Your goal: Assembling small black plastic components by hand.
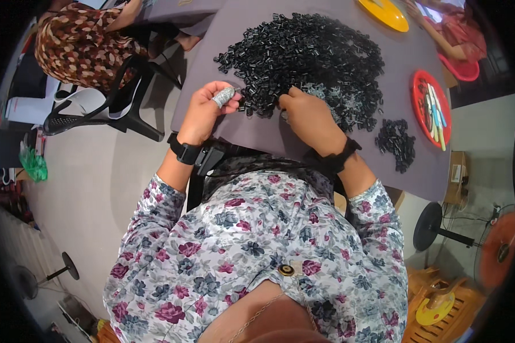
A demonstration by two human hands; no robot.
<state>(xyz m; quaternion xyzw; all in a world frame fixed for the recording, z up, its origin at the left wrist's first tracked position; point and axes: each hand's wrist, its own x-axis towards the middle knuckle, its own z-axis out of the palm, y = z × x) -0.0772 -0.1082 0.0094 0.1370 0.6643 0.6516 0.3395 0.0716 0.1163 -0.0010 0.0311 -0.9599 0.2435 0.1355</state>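
i am watching left hand [203, 111], taped thumb pinching small black piece; right hand [306, 114] fingers buried in black pile [309, 54] mid-frame, grip unclear; pieces risking sliding off counter [246, 134] near edge.

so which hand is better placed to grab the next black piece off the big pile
Probably the right hand: its fingers already rest against the near edge of the pile of small black pieces. The left hand is closed just beside the pile, with a wrapped thumb, apparently pinching a piece already.
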